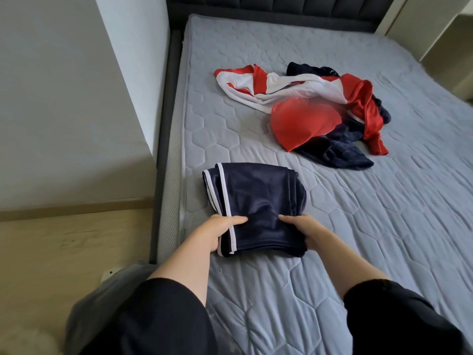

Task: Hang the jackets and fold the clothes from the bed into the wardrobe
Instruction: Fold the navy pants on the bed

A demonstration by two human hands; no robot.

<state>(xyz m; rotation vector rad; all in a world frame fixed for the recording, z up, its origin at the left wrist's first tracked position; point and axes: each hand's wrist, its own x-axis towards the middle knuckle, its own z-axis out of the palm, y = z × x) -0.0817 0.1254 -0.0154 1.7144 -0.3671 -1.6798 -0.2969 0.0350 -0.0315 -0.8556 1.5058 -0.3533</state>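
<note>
- Grey quilted mattress (358, 226) fills most of the view, set in a dark bed frame (163, 124) with a padded headboard (281, 6) at 12 o'clock; a pale wall and wooden floor (64, 252) lie toward 9 o'clock.
- Folded navy garment (258, 206) with white piping lies on the mattress near its left edge, just below the middle of the view.
- Left hand (217, 233) grips the garment's near left corner — thumb on top beside the white stripe, fingers curled under the fold.
- Right hand (304, 231) grips the near right corner the same way, thumb pressed on the cloth.
- Both forearms come out of black sleeves (158, 316) at 6 o'clock.
- Heap of unfolded clothes (307, 111) — red, white and navy pieces tangled together — sits well apart from the folded garment, toward 1 o'clock.
</note>
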